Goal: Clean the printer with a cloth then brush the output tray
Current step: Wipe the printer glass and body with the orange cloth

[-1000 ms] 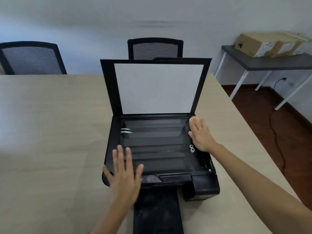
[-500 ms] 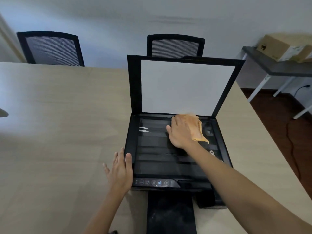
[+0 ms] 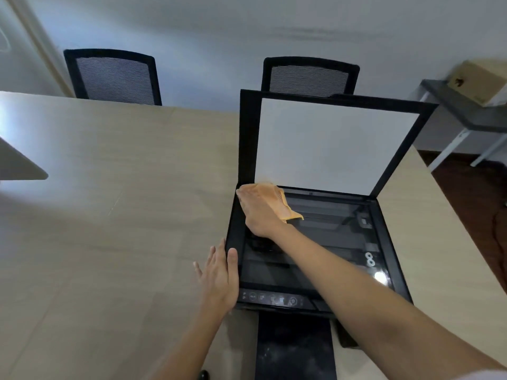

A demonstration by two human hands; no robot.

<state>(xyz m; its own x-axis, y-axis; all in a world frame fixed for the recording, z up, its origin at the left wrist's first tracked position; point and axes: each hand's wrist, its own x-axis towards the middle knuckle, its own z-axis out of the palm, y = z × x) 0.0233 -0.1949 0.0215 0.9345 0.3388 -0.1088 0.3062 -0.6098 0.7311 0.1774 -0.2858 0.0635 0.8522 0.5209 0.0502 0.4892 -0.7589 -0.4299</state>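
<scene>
So since half a second ago my right hand (image 3: 259, 212) has swept the orange cloth (image 3: 277, 200) from around the middle of the scanner glass (image 3: 329, 234) over to its far-left corner, right under the hinge of the raised scanner lid (image 3: 333, 144). The hand is flat, palm down, pressing the cloth onto the glass rather than gripping it; part of the cloth pokes out on the right side. My left hand (image 3: 219, 278) is open too, fingers straight, resting on the desk (image 3: 109, 215) and touching the left edge of the printer (image 3: 395, 259), holding nothing.

What worries me from here: the lid stands upright right beside my knuckles, so a push too far back could knock it and drop it on my hand. Also, the cloth is only pinned by pressure, so a fast stroke could bunch it up and leave bare fingers smearing the glass. The left hand is only bracing one side, so hard wiping could make the printer slide towards the desk's right edge. The output tray (image 3: 295, 349) sticks out over the near edge, looks dusty, and my right forearm passes just above it, so leaning in could bump it. No brush in view that I can see.
</scene>
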